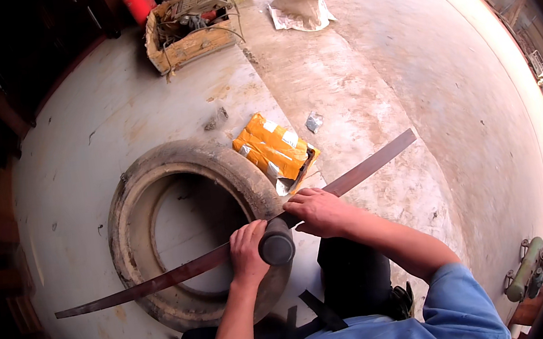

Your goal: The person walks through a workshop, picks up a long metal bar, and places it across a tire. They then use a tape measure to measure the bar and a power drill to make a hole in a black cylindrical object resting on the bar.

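A long, flat, dark reddish-brown metal bar (373, 164) slants across in front of me, from the lower left up to the right. Near its middle my left hand (247, 255) grips it, with the fingers bent over its upper edge. Just to the right, my right hand (319, 211) is closed on the same bar, its thumb side toward the left. Between my hands is a dark cylindrical piece (276, 247) with a round end facing up; whether it is joined to the bar, I cannot tell. Below lies a worn tyre (131, 204) on its side, partly covered by the bar and my left arm.
Beyond the tyre lies a torn orange package (267, 145), with a small silvery scrap (314, 122) beside it. A wooden crate of tools (199, 47) and a red container (138, 3) stand at the far left. A pale sack (301, 9) lies farther back; a green cylinder (522, 272) lies at right.
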A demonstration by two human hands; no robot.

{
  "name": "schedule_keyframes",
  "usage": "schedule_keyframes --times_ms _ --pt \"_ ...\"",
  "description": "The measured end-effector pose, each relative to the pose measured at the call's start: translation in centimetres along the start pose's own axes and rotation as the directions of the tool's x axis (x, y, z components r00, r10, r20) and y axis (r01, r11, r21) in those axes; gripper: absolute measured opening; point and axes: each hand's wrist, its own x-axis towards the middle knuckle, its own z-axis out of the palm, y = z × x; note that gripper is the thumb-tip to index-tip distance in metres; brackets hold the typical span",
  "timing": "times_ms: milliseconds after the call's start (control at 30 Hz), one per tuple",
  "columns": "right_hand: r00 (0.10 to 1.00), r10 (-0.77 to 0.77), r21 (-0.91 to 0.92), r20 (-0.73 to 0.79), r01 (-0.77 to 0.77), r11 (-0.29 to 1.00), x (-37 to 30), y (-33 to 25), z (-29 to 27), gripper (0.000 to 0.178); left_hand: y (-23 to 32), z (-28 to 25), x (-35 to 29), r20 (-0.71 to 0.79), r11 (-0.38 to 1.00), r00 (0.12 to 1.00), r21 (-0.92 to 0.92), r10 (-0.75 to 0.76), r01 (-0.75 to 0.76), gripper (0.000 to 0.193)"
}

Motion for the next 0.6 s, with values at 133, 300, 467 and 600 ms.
schedule_keyframes --times_ms 133,300,467,600 --pt "0.999 -0.027 -0.065 -0.024 0.026 0.998 0.6 0.9 1.2 0.043 0.2 0.2 0.5 0.011 0.998 1.000 -0.055 -0.017 0.017 0.035" --pt "0.982 -0.115 -0.118 -0.152 0.097 0.988 1.0 1.4 2.2 0.019 0.3 0.5 0.4 0.048 0.993 0.997 -0.102 -0.056 0.061 0.035" --pt "0.977 -0.147 -0.100 -0.156 0.132 0.986 1.2 1.8 2.8 0.017 1.3 -0.3 0.9 0.064 0.996 0.997 -0.082 -0.034 0.039 0.039" --pt "0.974 -0.148 -0.115 -0.171 0.130 0.985 1.2 1.6 2.6 0.019 0.2 0.2 0.3 0.034 1.000 0.999 -0.031 0.000 0.001 0.040"
